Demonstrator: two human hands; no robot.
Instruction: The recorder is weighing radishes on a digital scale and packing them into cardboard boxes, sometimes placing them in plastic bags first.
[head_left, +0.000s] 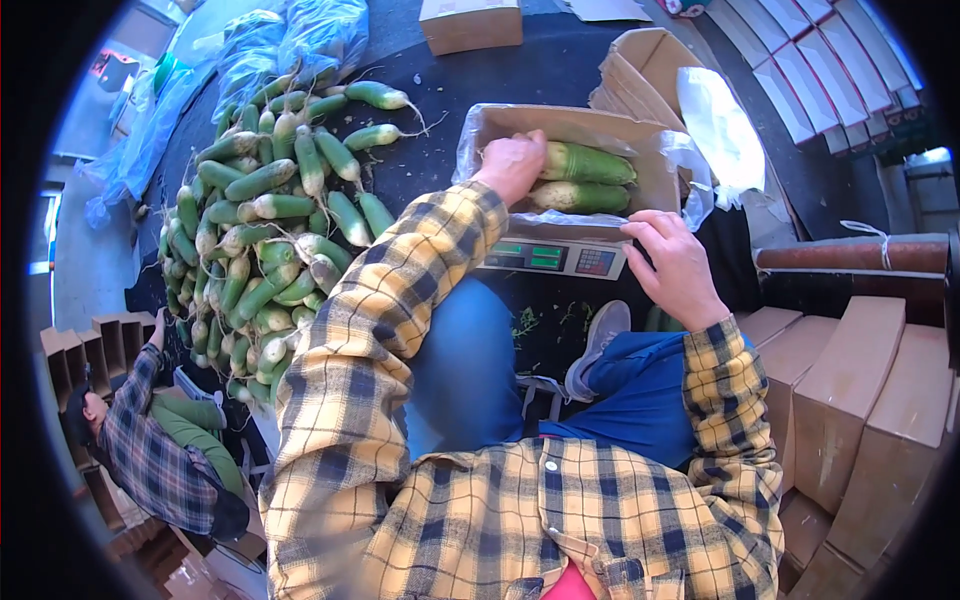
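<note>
A cardboard box (580, 232) lined with clear plastic sits on a digital scale (545, 257) in front of me. Two large green radishes (590, 163) lie side by side in it, pale at their left ends. My left hand (515, 165) reaches into the box's left side, fingers curled at the pale end of the far radish; its fingertips are partly hidden. At the box's near right corner, my right hand (672, 262) has thumb and fingers apart, fingertips touching the rim and liner.
A big heap of green radishes (265, 205) covers the left, with blue plastic bags (325, 35) behind. Another carton (470, 25) stands far off. Cardboard boxes (845, 390) are stacked at right below a rusty pipe (850, 259). A co-worker (160, 440) sits at lower left.
</note>
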